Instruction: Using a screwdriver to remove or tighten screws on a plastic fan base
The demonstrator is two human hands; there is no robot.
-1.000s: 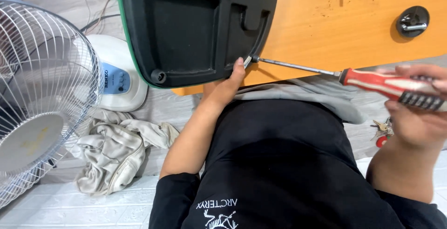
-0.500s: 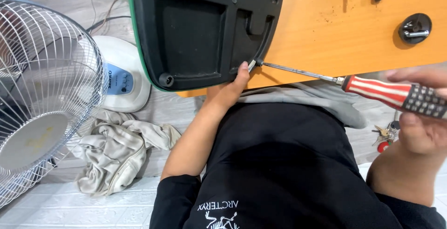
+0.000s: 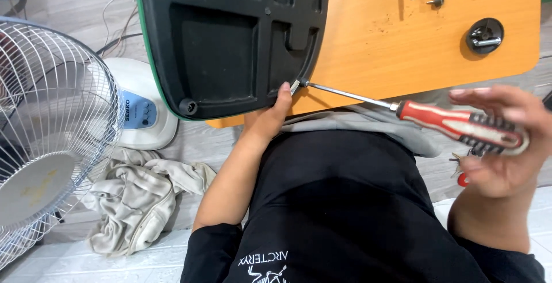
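We've got the black plastic base plate (image 3: pixel 230 41) lying underside up across the orange wooden board (image 3: pixel 425 41), its ribbed recesses facing us and a thin green rim showing along its left edge. Our left hand (image 3: pixel 270 119) sits at its lower right corner, fingertip pressed right beside the screw point, palm under the edge. Nothing is clasped in that hand; it only pins the plate.

Our right hand (image 3: pixel 497 145) wraps loosely round the red-and-black screwdriver (image 3: pixel 460 125): fingers curled over the handle, slightly blurred. The long steel shaft runs up-left and its tip meets the plate's corner, touching or nearly touching the left fingertip.

Handling, as we judge it:
- Plate looks like a stiff moulded shell, light for its size and smooth, so likely to slide on the board. Best held at the rim or a rib, close to the fastener.
- Thin edges and screw bosses may crack under side load.
- Screwdriver handle is ribbed, so grip should be good; the slim shaft can skate off the screw head toward the finger.

Nearby: white fan base (image 3: pixel 141 113) with a blue panel, wire fan guard (image 3: pixel 46 133) at left, crumpled grey rag (image 3: pixel 138 202) on the floor, black round fitting (image 3: pixel 485 34) on the board's far right.
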